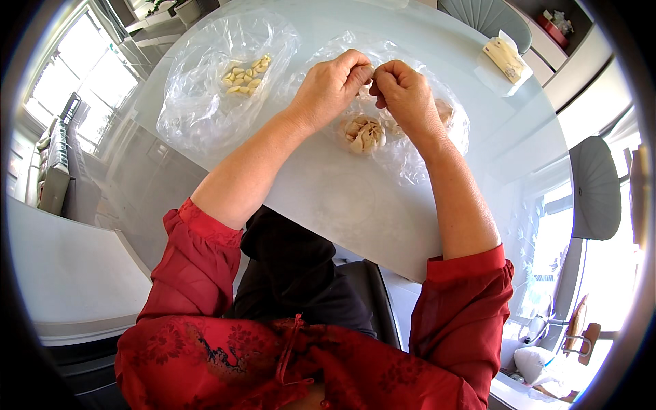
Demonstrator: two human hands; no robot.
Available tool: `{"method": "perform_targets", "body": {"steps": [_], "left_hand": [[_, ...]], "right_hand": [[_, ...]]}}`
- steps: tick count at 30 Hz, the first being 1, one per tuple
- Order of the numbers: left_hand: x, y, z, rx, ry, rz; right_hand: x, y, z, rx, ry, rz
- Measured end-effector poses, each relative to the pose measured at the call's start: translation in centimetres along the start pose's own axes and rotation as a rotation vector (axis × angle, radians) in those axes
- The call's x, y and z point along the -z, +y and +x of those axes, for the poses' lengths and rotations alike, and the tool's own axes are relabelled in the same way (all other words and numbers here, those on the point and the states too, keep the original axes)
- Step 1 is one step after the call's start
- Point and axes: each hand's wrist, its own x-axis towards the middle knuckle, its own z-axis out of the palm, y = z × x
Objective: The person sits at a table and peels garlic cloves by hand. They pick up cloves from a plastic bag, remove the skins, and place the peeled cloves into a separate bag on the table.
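My left hand (333, 87) and my right hand (404, 93) meet fingertip to fingertip above a clear plastic bag on the table. Both are pinched closed on a small pale piece, which looks like a garlic clove (370, 80) and is mostly hidden by the fingers. Below them, a garlic bulb with loose papery skins (364, 134) lies on the clear plastic bag (410, 162). More garlic (444, 111) shows beside my right wrist. To the left, several peeled garlic cloves (247, 74) rest on a second clear plastic bag (195, 102).
The pale glass-topped table (328, 181) curves around in front of me. A tissue pack (506, 59) lies at its far right. Grey chairs (594, 188) stand at the right and far edges. A dark seat (372, 301) is beneath me.
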Motion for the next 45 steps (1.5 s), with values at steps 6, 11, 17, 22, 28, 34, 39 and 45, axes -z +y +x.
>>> {"method": "perform_targets", "body": {"steps": [6, 11, 17, 22, 28, 34, 39, 45], "left_hand": [[0.13, 0.06, -0.08, 0.032, -0.002, -0.007], [0.12, 0.36, -0.18, 0.01, 0.016, -0.031], [0.1, 0.26, -0.16, -0.011, 0.038, -0.018], [0.19, 0.4, -0.1, 0.022, 0.048, -0.014], [0.16, 0.19, -0.04, 0.028, 0.043, -0.011], [0.25, 0.17, 0.01, 0.075, 0.079, -0.079], [0.48, 0.13, 0.16, 0.1, 0.084, -0.108], [0.35, 0.13, 0.03, 0.09, 0.098, -0.09]], "right_hand": [[-0.12, -0.28, -0.1, -0.001, 0.0, -0.028], [-0.07, -0.51, -0.28, -0.002, 0.002, -0.047], [-0.08, -0.57, -0.28, -0.002, -0.001, -0.064], [-0.16, -0.66, -0.36, 0.0, -0.004, -0.067], [-0.16, -0.56, -0.34, -0.001, -0.01, -0.081], [-0.22, -0.77, -0.48, 0.006, -0.029, -0.096], [-0.04, -1.03, -0.58, -0.038, -0.079, -0.08], [-0.25, -0.18, -0.32, 0.012, -0.031, -0.143]]}}
